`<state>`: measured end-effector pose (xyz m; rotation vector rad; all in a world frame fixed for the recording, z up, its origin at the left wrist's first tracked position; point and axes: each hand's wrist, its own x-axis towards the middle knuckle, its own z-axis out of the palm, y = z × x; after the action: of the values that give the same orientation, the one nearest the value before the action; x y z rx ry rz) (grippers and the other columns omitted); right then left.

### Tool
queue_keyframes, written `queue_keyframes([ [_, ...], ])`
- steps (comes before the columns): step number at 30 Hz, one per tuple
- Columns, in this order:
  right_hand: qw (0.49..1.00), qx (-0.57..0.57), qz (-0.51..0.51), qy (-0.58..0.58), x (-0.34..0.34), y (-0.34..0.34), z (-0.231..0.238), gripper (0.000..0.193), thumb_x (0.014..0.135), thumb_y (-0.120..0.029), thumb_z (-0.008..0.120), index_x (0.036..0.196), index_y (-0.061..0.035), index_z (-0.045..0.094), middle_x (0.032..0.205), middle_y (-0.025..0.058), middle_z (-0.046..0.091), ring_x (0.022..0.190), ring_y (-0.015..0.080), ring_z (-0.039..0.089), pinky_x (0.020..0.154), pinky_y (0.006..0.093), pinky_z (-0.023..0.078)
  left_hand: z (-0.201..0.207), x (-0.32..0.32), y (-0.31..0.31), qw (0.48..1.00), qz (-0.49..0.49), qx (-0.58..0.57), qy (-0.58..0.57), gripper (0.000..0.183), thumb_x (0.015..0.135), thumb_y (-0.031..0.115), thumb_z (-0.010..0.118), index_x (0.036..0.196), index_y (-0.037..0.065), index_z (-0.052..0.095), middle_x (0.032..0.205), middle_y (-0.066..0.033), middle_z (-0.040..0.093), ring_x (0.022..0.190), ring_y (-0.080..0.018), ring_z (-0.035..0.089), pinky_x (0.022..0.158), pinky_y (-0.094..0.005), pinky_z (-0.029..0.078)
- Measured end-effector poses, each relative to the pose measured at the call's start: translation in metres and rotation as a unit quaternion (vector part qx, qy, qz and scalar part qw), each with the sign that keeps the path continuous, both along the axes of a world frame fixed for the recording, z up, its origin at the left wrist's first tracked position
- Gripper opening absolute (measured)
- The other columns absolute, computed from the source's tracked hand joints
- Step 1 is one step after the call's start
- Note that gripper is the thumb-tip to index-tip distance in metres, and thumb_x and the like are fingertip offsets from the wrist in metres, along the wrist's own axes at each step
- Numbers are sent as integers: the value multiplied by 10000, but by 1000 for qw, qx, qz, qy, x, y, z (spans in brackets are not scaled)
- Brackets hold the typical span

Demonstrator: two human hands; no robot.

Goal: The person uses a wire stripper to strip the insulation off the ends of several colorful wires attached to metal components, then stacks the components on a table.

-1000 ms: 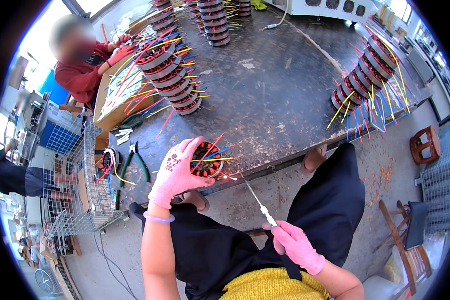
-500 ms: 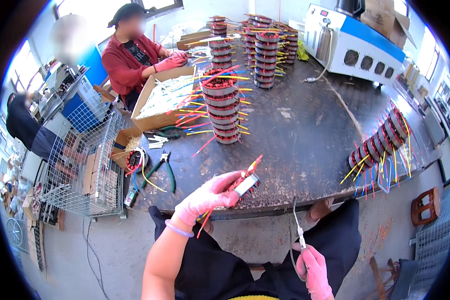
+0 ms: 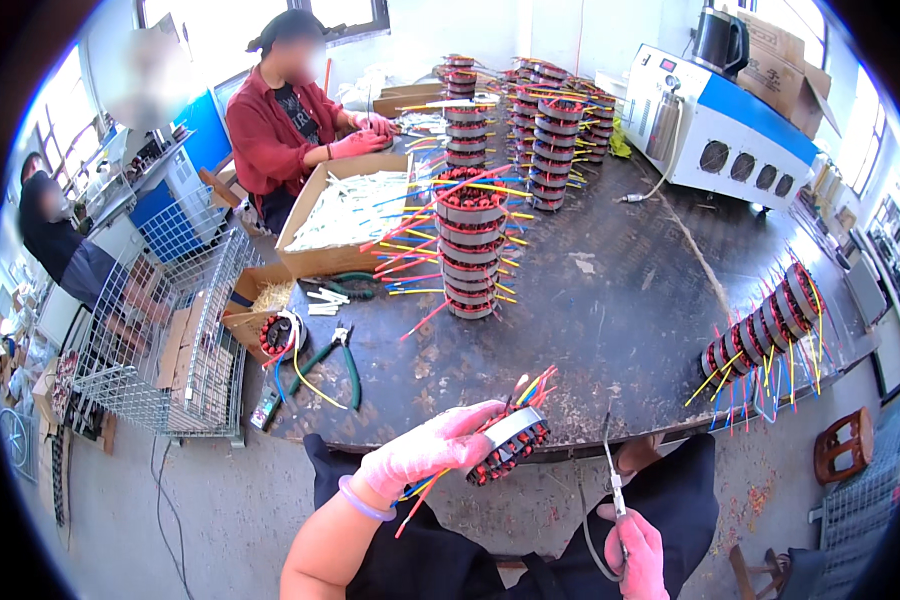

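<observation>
My left hand point(image 3: 435, 445), in a pink glove, grips a motor stator point(image 3: 508, 446) over the table's front edge. The ring has a grey metal rim and red-and-black windings, tilted toward me. Red wire ends rise from its far side; red, yellow and blue leads hang below my wrist. My right hand point(image 3: 634, 552), also in pink, is closed round a slim torch-like tool point(image 3: 617, 490) with a long thin metal tip pointing up. A grey hose loops from its lower end. The tip stands apart from the stator, to its right.
Stator stacks point(image 3: 472, 250) rise mid-table; another stack point(image 3: 765, 325) leans over at right. Green-handled pliers point(image 3: 348, 370), a single stator point(image 3: 278, 335) and a box of white sleeves point(image 3: 350, 215) lie left. A co-worker point(image 3: 285, 120) sits beyond. A blue-white machine point(image 3: 720, 130) stands back right.
My left hand has turned the stator so its wound face shows more, and moved it slightly right and down in view. The tool has shifted slightly right. The whole view has tilted.
</observation>
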<state>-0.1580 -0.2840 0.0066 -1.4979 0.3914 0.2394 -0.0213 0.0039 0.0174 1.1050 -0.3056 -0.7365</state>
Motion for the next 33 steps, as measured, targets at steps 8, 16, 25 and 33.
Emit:
queue_keyframes([
  [8,999,-5,26,20,2,-5,-1,478,1025,-354,467,1211,75,563,539,-33,430,434,47,335,407,212,217,-21,-3,3,1000,20,-6,-5,1189,651,750,748,1421,-81,388,1328,-147,560,1156,-201,591,1002,-320,465],
  [16,999,11,29,34,-2,-6,0,420,1037,-306,452,1221,54,565,573,-41,449,447,35,323,409,204,211,-5,-1,-4,1000,6,-24,-6,1110,710,721,723,1404,-87,410,1310,-152,576,1139,-208,605,988,-317,479],
  [25,993,86,45,63,-6,-8,-5,369,1039,-244,462,1261,35,557,619,-44,474,524,41,373,487,199,269,2,19,5,867,125,322,-358,913,607,485,866,1293,-15,528,1132,-142,604,1011,-297,633,867,-387,502],
  [33,975,158,97,121,-18,6,-31,336,1030,-190,489,1281,26,551,691,-43,465,604,50,428,559,211,335,-17,33,-5,654,75,552,-512,877,554,402,854,1272,10,538,1118,-136,574,1054,-342,566,948,-418,442],
])
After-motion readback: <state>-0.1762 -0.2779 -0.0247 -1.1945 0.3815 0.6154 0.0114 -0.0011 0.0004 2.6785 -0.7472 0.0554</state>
